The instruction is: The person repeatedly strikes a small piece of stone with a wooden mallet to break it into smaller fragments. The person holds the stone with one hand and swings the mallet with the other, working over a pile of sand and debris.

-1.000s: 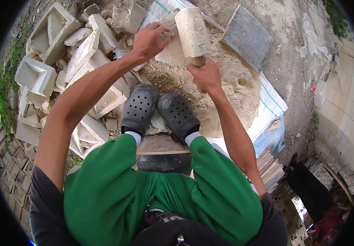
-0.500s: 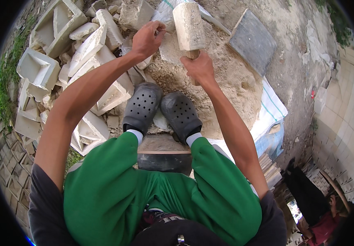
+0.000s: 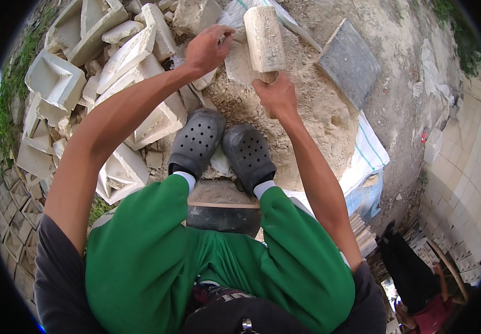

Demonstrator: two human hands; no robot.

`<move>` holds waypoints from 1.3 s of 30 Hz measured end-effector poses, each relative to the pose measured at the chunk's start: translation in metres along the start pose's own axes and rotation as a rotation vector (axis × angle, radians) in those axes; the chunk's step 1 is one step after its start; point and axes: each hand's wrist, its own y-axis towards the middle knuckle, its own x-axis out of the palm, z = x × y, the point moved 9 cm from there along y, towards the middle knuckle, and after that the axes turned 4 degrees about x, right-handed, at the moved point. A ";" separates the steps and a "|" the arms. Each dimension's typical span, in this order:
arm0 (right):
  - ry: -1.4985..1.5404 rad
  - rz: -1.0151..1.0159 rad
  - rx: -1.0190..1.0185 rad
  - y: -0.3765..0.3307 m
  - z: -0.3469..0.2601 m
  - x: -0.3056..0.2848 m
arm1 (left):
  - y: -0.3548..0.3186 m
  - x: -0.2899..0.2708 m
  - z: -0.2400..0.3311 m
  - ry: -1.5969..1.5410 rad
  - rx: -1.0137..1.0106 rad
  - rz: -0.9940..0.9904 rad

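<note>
My right hand (image 3: 278,96) is wrapped round the short handle of a wooden mallet (image 3: 265,42). The thick, pale, dust-covered head points away from me, above a mound of crumbled tan rubble (image 3: 312,119). Off to its left, my left hand (image 3: 210,49) hovers with loosely bent fingers somewhat apart, and nothing shows in them. A flat pale slab piece (image 3: 239,65) lies on the rubble close beside that hand, partly covered by it in this view.
Broken cream-coloured molded blocks (image 3: 57,83) are heaped at the left. A dark square slab (image 3: 350,64) lies at the far right of the rubble. White sacking (image 3: 369,150) edges the mound. Another person (image 3: 418,278) is at the lower right. My grey clogs (image 3: 197,142) stand at the mound's near edge.
The view has shifted slightly, so the rubble and blocks sit a little lower and further right. My right hand still grips the mallet, and my left hand keeps nearly the same pose.
</note>
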 end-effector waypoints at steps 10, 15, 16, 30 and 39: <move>0.069 0.084 -0.025 -0.002 -0.016 -0.043 | 0.001 0.002 0.000 -0.003 -0.029 -0.019; 0.095 -0.070 0.043 -0.003 0.002 -0.006 | 0.008 0.006 0.009 0.015 0.049 0.001; 0.139 -0.120 0.119 -0.011 -0.011 -0.011 | 0.005 0.005 0.008 0.020 0.034 0.000; 0.044 0.019 -0.014 -0.001 0.011 0.000 | 0.002 0.015 0.017 0.063 0.080 -0.108; 0.044 0.057 -0.025 -0.010 -0.018 -0.035 | -0.005 0.019 0.019 0.096 0.192 -0.155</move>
